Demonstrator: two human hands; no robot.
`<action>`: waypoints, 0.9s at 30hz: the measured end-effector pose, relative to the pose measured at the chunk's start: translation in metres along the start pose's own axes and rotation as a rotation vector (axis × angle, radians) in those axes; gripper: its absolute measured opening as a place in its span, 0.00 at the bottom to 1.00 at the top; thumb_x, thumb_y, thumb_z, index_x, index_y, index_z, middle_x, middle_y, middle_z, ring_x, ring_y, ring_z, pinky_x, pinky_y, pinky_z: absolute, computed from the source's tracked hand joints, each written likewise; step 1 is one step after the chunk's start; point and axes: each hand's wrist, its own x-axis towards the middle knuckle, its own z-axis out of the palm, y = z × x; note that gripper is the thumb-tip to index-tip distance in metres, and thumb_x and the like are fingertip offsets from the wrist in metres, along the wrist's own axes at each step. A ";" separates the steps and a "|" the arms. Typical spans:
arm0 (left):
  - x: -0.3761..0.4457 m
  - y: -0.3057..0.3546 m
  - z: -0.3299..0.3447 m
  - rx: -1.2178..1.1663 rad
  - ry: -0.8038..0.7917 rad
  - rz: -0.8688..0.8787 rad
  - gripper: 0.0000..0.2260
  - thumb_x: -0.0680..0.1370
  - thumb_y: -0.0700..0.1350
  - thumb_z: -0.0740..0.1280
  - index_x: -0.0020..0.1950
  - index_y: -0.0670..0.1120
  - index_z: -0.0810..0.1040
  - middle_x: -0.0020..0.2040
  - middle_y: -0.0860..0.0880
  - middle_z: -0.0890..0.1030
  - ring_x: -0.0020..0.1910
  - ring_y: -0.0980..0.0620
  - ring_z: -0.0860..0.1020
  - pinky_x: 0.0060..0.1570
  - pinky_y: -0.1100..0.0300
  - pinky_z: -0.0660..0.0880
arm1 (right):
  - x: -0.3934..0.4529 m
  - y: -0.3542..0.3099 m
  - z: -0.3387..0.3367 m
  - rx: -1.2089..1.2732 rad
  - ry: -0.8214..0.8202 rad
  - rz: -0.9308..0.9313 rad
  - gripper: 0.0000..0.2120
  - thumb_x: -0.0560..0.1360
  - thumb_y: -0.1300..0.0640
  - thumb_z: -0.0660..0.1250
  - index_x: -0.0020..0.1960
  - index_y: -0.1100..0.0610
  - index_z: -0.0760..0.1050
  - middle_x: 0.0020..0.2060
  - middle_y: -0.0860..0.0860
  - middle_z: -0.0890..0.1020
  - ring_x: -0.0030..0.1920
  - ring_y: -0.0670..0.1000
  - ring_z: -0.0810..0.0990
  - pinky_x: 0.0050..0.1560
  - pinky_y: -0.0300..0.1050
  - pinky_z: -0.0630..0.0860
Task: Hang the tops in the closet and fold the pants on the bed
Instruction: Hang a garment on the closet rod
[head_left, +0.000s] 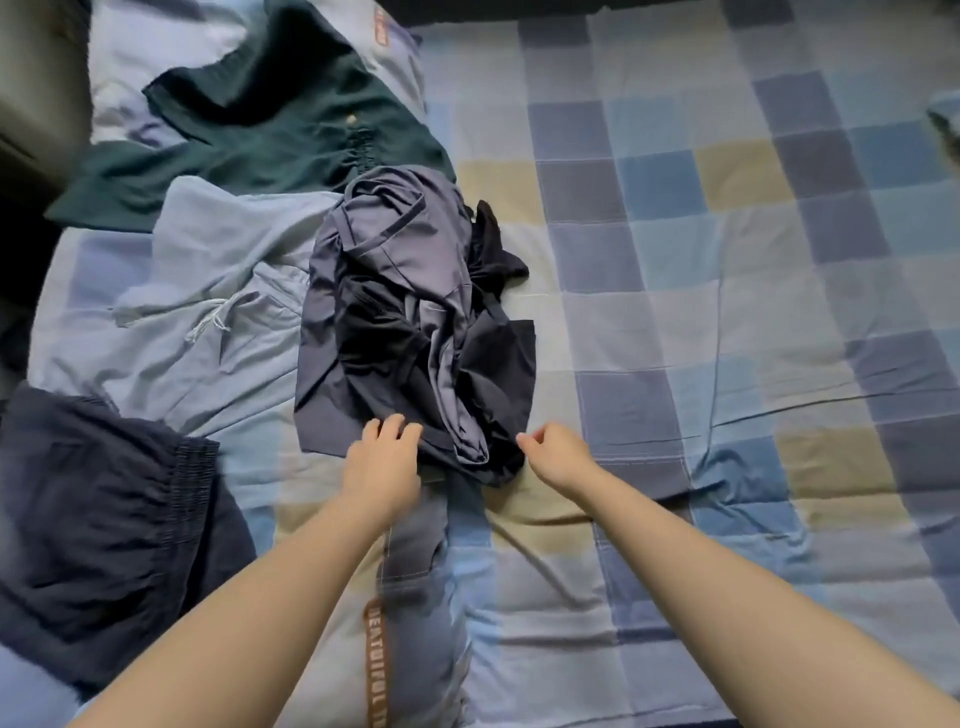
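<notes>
Both your forearms reach in from six o'clock toward an unsorted heap; nothing looks hung or folded yet.

Your checked bed sheet (727, 291) fills the view, and every garment lies loose on it. At eleven o'clock sprawls the dark green top (270, 130); at nine, the pale blue drawstring garment (208, 312); at eight, the navy piece with an elastic waist (104, 519). Dead centre sits the crumpled grey-navy bundle (410, 322). Your left hand (382, 462) rests on its near edge, fingers loosely bent, gripping nothing clearly. Your right hand (558, 452) hangs just beside the bundle, fingers curled, holding nothing I can make out. I judge all sorting remains.
</notes>
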 end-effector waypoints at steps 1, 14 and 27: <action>0.015 0.000 0.010 0.059 0.031 0.030 0.28 0.78 0.42 0.63 0.77 0.49 0.58 0.77 0.47 0.58 0.75 0.40 0.56 0.68 0.49 0.65 | 0.018 0.002 0.012 -0.007 -0.020 0.018 0.14 0.80 0.50 0.59 0.41 0.57 0.69 0.41 0.58 0.75 0.47 0.59 0.73 0.46 0.46 0.67; 0.087 0.027 0.058 0.463 0.138 0.168 0.17 0.75 0.42 0.67 0.64 0.49 0.76 0.72 0.44 0.62 0.75 0.34 0.50 0.71 0.33 0.44 | 0.066 0.042 0.062 0.911 0.012 0.228 0.10 0.81 0.62 0.54 0.58 0.59 0.72 0.55 0.60 0.80 0.57 0.61 0.79 0.60 0.59 0.76; -0.040 0.079 0.009 -0.760 0.207 0.466 0.13 0.75 0.39 0.59 0.56 0.41 0.78 0.59 0.68 0.74 0.59 0.74 0.68 0.60 0.76 0.59 | -0.041 0.084 -0.053 1.073 0.289 0.230 0.10 0.77 0.65 0.54 0.40 0.57 0.70 0.36 0.54 0.75 0.38 0.54 0.74 0.41 0.47 0.72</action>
